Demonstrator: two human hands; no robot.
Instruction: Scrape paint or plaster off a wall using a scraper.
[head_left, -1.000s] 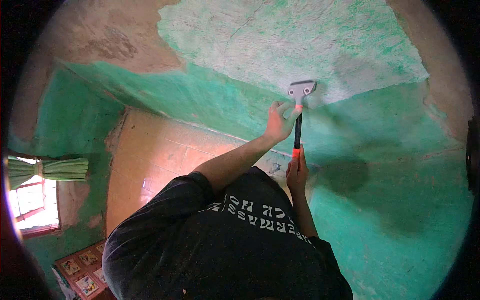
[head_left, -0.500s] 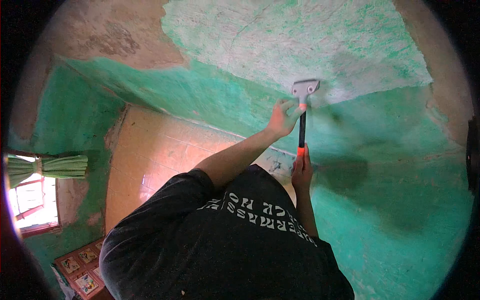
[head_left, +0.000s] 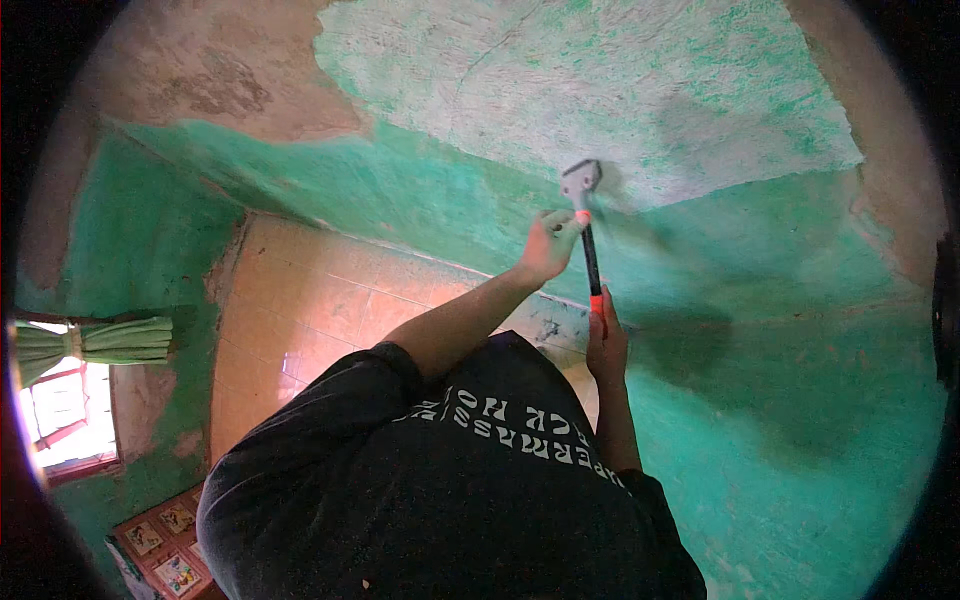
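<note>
A long-handled scraper with a grey head, a black shaft and orange bands is held in both hands against the wall. My left hand pinches it at the upper orange band, just below the head. Lower down, my right hand is closed around the handle's end. The grey head lies at the lower border of a whitish scraped patch, where green paint begins. Whether the blade's whole edge touches the wall cannot be seen.
Orange floor tiles lie below the wall on the left. A window with a tied green curtain is at far left. Beneath it stands a reddish cabinet with picture panels. Bare brownish plaster shows at upper left.
The scraper's head has shifted left and tilted, so the shaft now leans left. My left hand moved left with it, while my right hand stayed nearly in place.
</note>
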